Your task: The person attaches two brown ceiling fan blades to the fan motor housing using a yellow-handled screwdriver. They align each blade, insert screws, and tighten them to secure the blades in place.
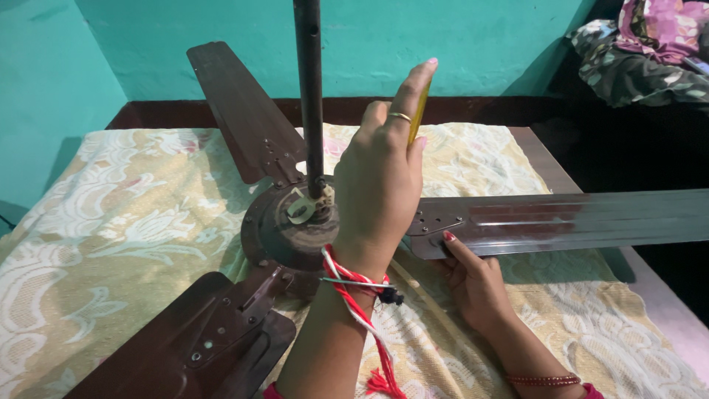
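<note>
A brown ceiling fan lies on a bed, its motor hub (281, 225) in the middle and its dark down rod (309, 89) standing upright. My left hand (380, 185), with a ring and a red-and-white thread at the wrist, is raised over the hub and grips a thin yellow tool (421, 111) between thumb and fingers. My right hand (473, 284) rests under the inner end of the right blade (576, 222), thumb on its edge near the metal bracket (436, 222). What the tool's tip touches is hidden behind my left hand.
Another blade (236, 103) points to the back left and a third (185, 340) to the front left. The bed has a cream floral cover (111, 222). Teal walls stand behind. Crumpled clothes (642, 52) lie at the top right.
</note>
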